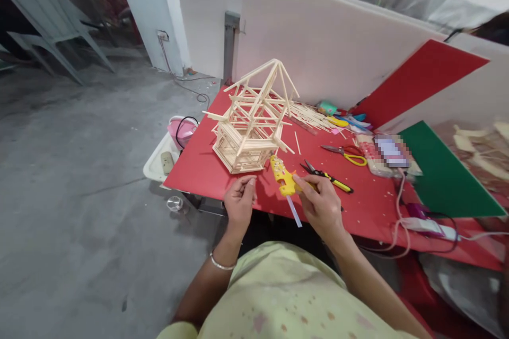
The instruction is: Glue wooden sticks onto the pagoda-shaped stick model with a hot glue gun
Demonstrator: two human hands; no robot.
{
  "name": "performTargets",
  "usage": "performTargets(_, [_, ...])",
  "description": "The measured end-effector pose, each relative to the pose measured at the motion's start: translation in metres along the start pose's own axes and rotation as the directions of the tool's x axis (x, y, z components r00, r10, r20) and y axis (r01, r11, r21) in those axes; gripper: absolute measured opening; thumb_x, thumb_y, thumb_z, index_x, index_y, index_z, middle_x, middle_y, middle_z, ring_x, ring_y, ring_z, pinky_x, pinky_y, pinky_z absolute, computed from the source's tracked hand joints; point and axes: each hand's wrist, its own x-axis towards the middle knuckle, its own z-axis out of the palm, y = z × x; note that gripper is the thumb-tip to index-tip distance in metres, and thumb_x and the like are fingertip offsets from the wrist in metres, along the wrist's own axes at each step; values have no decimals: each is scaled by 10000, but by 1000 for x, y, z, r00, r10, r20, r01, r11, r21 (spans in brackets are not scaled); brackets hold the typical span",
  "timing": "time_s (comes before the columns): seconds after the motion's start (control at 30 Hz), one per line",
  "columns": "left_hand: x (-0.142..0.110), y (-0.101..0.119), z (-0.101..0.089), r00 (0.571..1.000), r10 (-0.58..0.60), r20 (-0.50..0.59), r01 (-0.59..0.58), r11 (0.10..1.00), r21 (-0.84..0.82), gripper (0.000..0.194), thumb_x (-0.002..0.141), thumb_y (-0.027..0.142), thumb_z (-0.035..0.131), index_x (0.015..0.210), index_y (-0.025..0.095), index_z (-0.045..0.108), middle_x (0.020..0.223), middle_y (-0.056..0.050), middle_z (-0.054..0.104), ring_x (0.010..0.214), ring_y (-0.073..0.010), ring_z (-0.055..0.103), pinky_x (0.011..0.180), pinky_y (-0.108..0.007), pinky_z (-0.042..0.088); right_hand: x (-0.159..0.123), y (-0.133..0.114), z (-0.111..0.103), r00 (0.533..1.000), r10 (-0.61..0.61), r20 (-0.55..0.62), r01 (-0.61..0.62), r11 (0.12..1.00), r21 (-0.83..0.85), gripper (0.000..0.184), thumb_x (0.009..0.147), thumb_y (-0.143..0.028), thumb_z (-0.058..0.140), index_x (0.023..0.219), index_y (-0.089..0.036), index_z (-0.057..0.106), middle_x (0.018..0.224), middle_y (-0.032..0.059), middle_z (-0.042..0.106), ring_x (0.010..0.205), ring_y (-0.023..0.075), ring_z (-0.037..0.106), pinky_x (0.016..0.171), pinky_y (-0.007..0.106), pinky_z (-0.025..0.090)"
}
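Note:
A yellow hot glue gun (pixel 281 176) is in my right hand (pixel 321 202), its nozzle pointing at the base of a model house (pixel 247 149) built of thin wooden sticks. A translucent glue stick (pixel 294 212) juts from the back of the gun. Just in front of the model, over the table's near edge, my left hand (pixel 240 200) is closed with thumb and fingertips together. Whatever those fingers pinch, if anything, is too small to make out. The model stands upright on the red tabletop (pixel 199 169), with its pointed roof frame on top.
Loose sticks (pixel 310 116) lie behind the model. Yellow-handled scissors (pixel 350 154) and cutting pliers (pixel 330 177) rest to the right. Beyond are a phone (pixel 392 151), a green board (pixel 449 175) and a power strip (pixel 429 228) with cables. A pink container (pixel 181 130) stands at the left.

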Motion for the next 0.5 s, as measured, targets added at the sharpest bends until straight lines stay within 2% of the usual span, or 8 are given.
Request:
performTargets(0.27, [6, 3, 4, 1000, 7, 24, -6, 999, -51, 332, 821, 456, 744, 937, 145, 759, 552, 33, 574, 462, -75, 490, 445, -182, 387, -10, -8, -10, 995, 50, -85, -61, 990, -130, 511, 930, -193, 556, 1414, -356, 585, 1116, 91, 631, 966, 221, 603, 814, 371, 532])
performTargets(0.5, [7, 3, 13, 997, 42, 60, -42, 999, 1, 289, 845, 422, 723, 951, 156, 763, 632, 5, 637, 538, -93, 562, 478, -182, 421, -3, -11, -7, 995, 26, -96, -37, 992, -120, 523, 926, -157, 563, 1402, -372, 594, 1133, 86, 631, 974, 215, 603, 810, 359, 524])
